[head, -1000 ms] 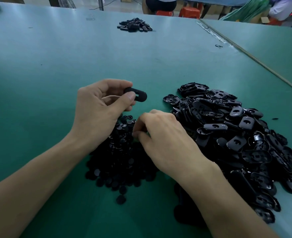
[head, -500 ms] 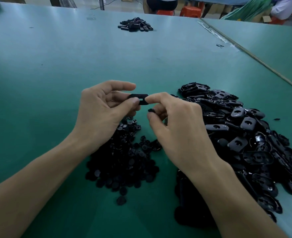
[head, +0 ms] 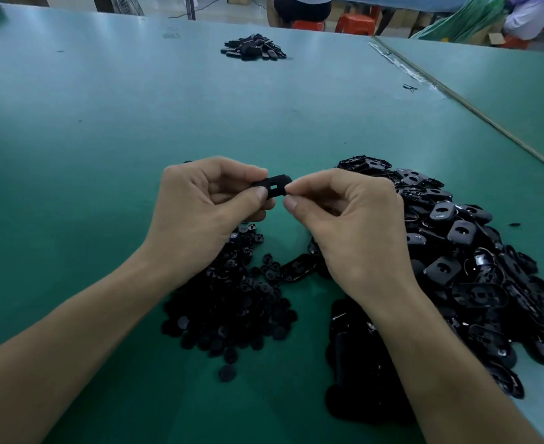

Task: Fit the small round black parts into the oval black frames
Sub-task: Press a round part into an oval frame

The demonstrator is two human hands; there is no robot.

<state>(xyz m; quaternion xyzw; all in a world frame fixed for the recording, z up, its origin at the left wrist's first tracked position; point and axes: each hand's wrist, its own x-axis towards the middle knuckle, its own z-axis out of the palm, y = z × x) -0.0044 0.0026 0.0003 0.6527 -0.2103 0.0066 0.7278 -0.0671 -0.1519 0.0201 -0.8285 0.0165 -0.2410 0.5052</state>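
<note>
I see the oval black frame [head: 272,186] held up off the tabletop [head: 88,187], just above the middle of my view, lying roughly level between both hands. A small pale square opening shows in its face. The left hand [head: 206,213] grips its left end, thumb on the near side and curled fingers behind. The right hand [head: 350,225] pinches the right end between thumb and forefinger, the other fingers tucked in. Whether a round part sits under those fingertips I cannot tell.

At 6 o'clock from the hands, the small round black parts [head: 232,302] lie heaped on the tabletop, partly under the left wrist. A few strays sit off the heap's near edge. At 4 o'clock a much bigger heap of oval black frames [head: 472,267] spreads out to the right, and the right forearm crosses its near side. One loose frame [head: 299,267] lies between the two heaps.

Far off at 12 o'clock lies a small dark pile [head: 253,48]. At 2 o'clock a second green tabletop [head: 504,91] butts against mine along a diagonal seam, and red stools [head: 307,25] stand beyond the far edge.
</note>
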